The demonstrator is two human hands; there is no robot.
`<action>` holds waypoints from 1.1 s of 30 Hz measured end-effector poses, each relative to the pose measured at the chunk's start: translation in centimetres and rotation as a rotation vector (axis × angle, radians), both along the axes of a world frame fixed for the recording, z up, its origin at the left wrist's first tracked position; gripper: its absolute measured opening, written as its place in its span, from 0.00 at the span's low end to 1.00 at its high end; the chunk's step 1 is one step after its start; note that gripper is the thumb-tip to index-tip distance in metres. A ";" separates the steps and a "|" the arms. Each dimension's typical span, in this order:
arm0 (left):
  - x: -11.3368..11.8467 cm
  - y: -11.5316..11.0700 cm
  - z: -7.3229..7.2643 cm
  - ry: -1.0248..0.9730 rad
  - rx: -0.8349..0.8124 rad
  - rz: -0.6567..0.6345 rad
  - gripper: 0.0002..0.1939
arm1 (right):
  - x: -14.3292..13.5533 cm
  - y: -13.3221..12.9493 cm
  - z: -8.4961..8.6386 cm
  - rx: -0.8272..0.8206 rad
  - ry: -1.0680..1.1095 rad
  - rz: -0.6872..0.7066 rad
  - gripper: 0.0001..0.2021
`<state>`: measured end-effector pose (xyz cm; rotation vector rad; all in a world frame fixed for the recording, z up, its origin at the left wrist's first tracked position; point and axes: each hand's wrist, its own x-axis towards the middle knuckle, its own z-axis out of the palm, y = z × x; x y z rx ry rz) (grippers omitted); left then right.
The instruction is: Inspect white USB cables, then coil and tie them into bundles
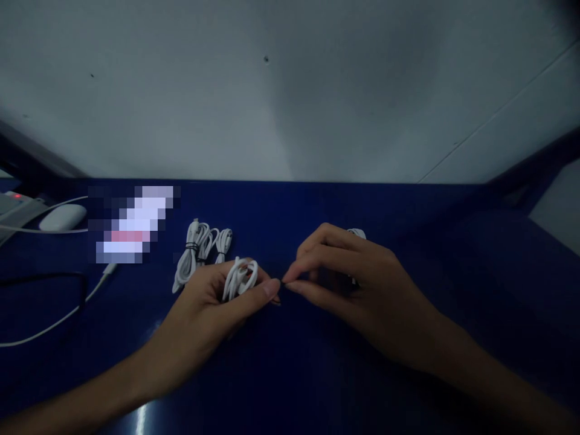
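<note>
Blue tabletop (290, 380), gray wall (217, 103); L hand (206, 299) pinching wht cable (232, 281), R hand (371, 281) dk strand (283, 283)

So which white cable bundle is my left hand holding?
The coil between your left hand's thumb and fingers. The black-tied bundles lie beyond it; another bundle is mostly hidden behind your right hand.

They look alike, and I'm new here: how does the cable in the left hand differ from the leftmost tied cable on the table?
The held cable sits in the left hand; the tied cable lies on the blue table. The held cable curls in rounded loops, while the tied cable makes a longer, narrower bundle. A black tie circles the tied cable; none shows around the held cable. Both are white.
</note>
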<state>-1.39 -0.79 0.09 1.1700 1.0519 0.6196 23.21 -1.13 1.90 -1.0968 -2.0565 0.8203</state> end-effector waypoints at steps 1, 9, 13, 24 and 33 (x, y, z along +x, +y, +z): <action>0.0 0.0 0.0 0.011 0.019 0.003 0.12 | 0.0 0.0 0.0 -0.006 -0.003 -0.008 0.05; 0.1 -0.2 0.0 0.063 0.094 0.029 0.16 | 0.0 -0.1 -0.2 -0.006 -0.009 -0.004 0.06; 0.2 -0.2 0.0 0.075 0.109 0.032 0.17 | 0.0 -0.1 -0.2 -0.012 -0.013 0.005 0.07; 0.4 -0.1 0.0 0.104 0.149 -0.014 0.10 | -0.1 0.0 -0.2 -0.065 -0.032 0.059 0.05; 0.4 -0.1 0.3 0.113 0.116 -0.036 0.13 | -0.3 -0.3 0.3 -0.337 0.054 0.007 0.04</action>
